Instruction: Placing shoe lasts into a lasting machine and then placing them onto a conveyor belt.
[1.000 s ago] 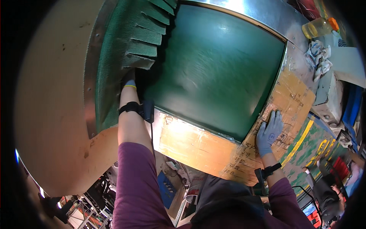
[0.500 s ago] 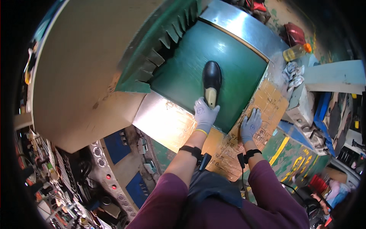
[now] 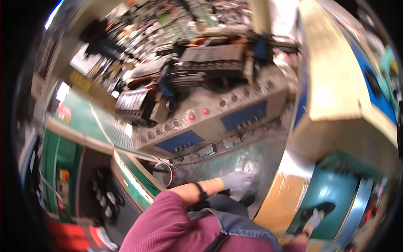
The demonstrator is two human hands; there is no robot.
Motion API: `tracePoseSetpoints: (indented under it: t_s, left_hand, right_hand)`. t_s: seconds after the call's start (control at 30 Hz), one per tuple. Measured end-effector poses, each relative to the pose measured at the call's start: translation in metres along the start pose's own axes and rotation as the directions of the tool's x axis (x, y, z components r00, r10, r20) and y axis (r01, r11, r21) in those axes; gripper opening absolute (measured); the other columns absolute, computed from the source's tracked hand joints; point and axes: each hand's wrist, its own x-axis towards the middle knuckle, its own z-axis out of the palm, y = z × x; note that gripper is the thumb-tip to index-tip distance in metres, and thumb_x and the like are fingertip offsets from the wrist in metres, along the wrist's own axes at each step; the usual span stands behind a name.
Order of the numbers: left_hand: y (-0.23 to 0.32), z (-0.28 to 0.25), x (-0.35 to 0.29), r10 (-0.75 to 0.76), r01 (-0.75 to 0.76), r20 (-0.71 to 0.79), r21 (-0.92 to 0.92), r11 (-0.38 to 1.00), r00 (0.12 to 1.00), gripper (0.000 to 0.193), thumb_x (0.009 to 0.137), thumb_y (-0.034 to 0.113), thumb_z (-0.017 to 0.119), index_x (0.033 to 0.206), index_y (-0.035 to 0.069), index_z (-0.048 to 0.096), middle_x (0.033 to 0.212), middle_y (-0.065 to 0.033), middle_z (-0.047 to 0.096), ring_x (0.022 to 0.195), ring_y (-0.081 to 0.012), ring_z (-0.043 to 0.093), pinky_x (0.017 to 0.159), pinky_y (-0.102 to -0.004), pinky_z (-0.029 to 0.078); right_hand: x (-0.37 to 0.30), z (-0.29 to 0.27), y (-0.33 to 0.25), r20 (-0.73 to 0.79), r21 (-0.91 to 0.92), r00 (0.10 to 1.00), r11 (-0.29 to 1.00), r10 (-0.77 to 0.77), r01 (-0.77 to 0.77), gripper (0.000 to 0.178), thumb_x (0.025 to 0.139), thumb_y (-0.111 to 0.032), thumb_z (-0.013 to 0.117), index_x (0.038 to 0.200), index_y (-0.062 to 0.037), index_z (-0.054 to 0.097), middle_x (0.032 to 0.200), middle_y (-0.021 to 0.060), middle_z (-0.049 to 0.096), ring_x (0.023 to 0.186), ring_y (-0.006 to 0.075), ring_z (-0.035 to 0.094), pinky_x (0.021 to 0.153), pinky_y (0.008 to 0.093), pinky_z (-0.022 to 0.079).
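A: Where's the L hand [image 3: 236,180]?

B: Grey glove, stretched out over the worn grey machine deck [image 3: 235,157], just left of the shiny metal edge [image 3: 289,176]. Fingers look flat and spread, nothing in them; prob. bracing while the body's turned. Blurry, tho.

A: R hand [image 3: 312,219]?

B: Low right, gloved, at the black shoe [image 3: 321,208] on the green belt [image 3: 336,193]. Can't tell if it's gripping or just touching, too smeared.

A: Shoe itself?

B: Dark, glossy, lying flat on the belt, well right of the L hand. A blue control panel with red buttons [image 3: 197,114] sits farther off.
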Motion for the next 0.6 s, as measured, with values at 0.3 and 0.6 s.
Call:
tracePoseSetpoints:
  t_s: [0.3,0.6]
  left_hand:
    - [-0.168,-0.046,-0.382,-0.570,0.407,-0.764,-0.644,0.647,-0.302,0.026,0.091,0.016,0.060,0.114,0.007,0.067,0.114,-0.0155,0.066,0.109,-0.0302,0.062,0.097,-0.0380,0.048]
    - [-0.246,0.024,-0.562,-0.211,0.620,-0.630,-0.775,0.121,-0.747,0.032,0.085,0.012,0.060,0.117,0.008,0.064,0.127,-0.0151,0.060,0.126,-0.0321,0.050,0.111,-0.0442,0.035]
  right_hand:
    - [-0.193,0.122,-0.170,0.688,-0.250,0.643,0.941,0.337,-0.226,0.057,0.076,-0.013,0.075,0.127,0.0019,0.056,0.107,0.0085,0.064,0.100,0.0215,0.062,0.089,0.0342,0.051]
    - [-0.372,0.383,-0.285,0.961,-0.277,0.064,0.912,0.271,0.304,0.064,0.072,-0.011,0.077,0.130,0.0017,0.054,0.109,0.0075,0.063,0.102,0.0201,0.061,0.092,0.0338,0.050]
